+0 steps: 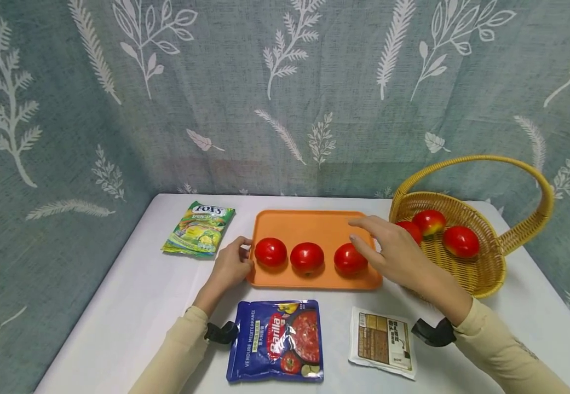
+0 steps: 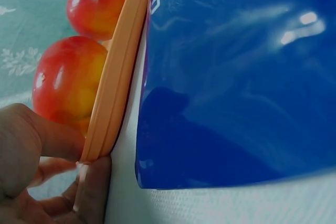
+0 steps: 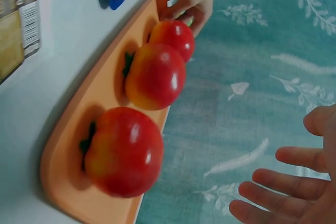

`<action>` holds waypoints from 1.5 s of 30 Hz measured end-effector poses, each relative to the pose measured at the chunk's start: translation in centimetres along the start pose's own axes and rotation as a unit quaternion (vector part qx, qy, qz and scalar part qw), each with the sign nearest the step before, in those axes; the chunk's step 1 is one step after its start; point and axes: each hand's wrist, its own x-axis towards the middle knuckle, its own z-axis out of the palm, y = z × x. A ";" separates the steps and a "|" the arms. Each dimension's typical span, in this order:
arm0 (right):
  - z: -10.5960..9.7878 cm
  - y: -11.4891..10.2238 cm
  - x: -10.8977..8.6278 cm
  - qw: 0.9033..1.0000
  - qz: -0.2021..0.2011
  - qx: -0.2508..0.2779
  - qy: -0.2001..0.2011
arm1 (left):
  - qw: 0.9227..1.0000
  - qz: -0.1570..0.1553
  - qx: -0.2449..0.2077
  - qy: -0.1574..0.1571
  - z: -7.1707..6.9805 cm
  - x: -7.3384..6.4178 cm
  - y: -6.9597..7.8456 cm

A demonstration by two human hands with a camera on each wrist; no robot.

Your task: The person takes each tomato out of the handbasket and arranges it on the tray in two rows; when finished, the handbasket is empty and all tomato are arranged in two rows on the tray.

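An orange tray lies on the table with three red tomatoes in a row: the left one, the middle one and the right one. Green stem leaves and yellowish patches show on them in the right wrist view. My left hand pinches the tray's left edge between thumb and fingers, close to the left tomato. Above the tray's right end, my right hand hovers with fingers spread, holding nothing; in the right wrist view this hand is apart from the right tomato.
A wicker basket with a tall handle and three more tomatoes stands at the right. A green Fox's candy bag lies at the back left. In front of the tray are a blue Barilla pouch and a white-and-brown packet.
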 end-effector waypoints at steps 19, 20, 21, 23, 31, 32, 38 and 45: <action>-3.6 3.9 -5.4 0.995 0.052 -0.023 0.087 | 1.000 -0.003 0.002 -0.005 0.2 0.0 0.2; -3.8 4.2 -5.7 0.994 0.056 -0.026 0.093 | 1.000 -0.004 0.002 -0.004 0.2 0.0 0.2; -4.0 4.5 -6.0 0.993 0.060 -0.029 0.099 | 1.000 -0.005 0.003 -0.004 0.2 0.0 0.2; -4.5 5.0 -6.6 0.991 0.068 -0.032 0.112 | 1.000 -0.009 0.003 -0.006 0.2 -0.1 0.2; -5.9 7.3 -8.2 0.983 0.113 -0.064 0.133 | 1.000 -0.010 0.001 -0.008 0.2 -0.2 0.2; -6.0 7.6 -8.3 0.982 0.120 -0.068 0.132 | 1.000 -0.011 0.000 -0.007 0.2 -0.3 0.2; -6.4 9.2 -8.7 0.974 0.179 -0.081 0.111 | 1.000 -0.013 0.005 -0.007 0.4 -0.3 -0.1; -6.4 10.7 -8.7 0.967 0.236 -0.082 0.052 | 1.000 -0.010 0.011 -0.003 0.2 -0.2 0.1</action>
